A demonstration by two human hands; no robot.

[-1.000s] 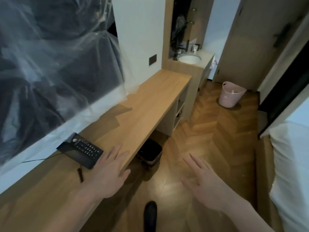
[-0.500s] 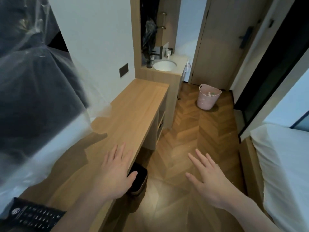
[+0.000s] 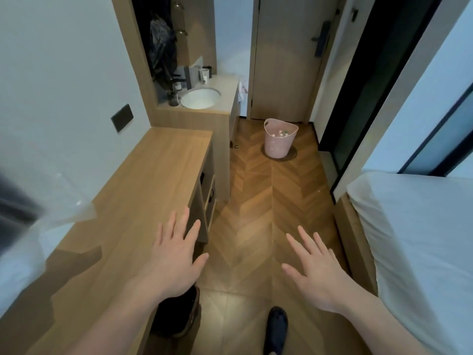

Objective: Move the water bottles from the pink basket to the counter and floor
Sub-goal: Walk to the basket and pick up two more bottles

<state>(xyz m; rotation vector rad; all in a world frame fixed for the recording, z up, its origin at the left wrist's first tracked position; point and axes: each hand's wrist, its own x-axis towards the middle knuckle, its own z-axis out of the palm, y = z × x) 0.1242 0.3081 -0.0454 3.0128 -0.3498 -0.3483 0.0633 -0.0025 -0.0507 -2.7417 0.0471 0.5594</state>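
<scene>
Ahead, pink basket (image 3: 279, 143), well beyond hands (image 3: 176, 254)

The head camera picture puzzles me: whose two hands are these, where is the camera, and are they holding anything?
No machine here: a person wears a wide-angle camera on the head, looking forward and down, so you see their own arms. The left hand hovers by the edge of the wooden counter, fingers spread, holding nothing. The right hand is also open and empty, over the wood floor. Far ahead, near the door, a pink basket stands on the floor; small caps inside look like bottle tops, though they are too small to be sure. A sink sits beyond the counter, a white bed is at right, and a dark shoe shows below.
</scene>
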